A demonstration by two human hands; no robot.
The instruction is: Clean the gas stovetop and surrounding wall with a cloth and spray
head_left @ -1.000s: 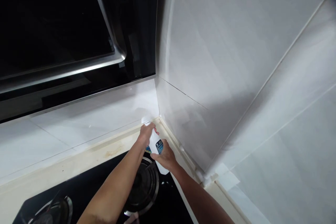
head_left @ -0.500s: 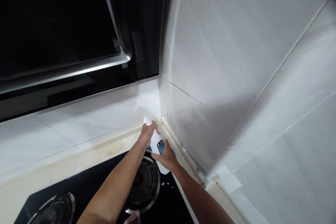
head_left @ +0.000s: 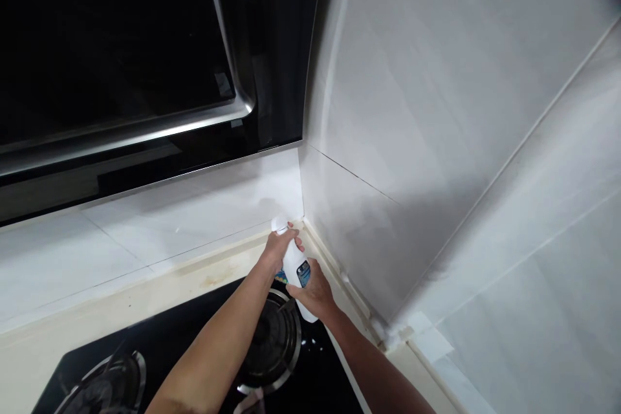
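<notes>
You've got both hands on the white plastic bottle with a black-and-blue label (head_left: pixel 294 264): your left hand (head_left: pixel 280 247) grasps it just below the top, your right hand (head_left: pixel 315 290) clasps its lower body. It's by the black glossy stove (head_left: pixel 165 339), beside the round metal-rimmed burner (head_left: pixel 269 343), top towards the white tiled walls (head_left: pixel 349 220).

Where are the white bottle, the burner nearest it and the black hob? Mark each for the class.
White bottle (head_left: pixel 292 263): head view, on the white middle of its body.
Burner (head_left: pixel 269 337): head view, on its dark middle.
Black hob (head_left: pixel 317 375): head view, on bare surface right of the burner.
</notes>
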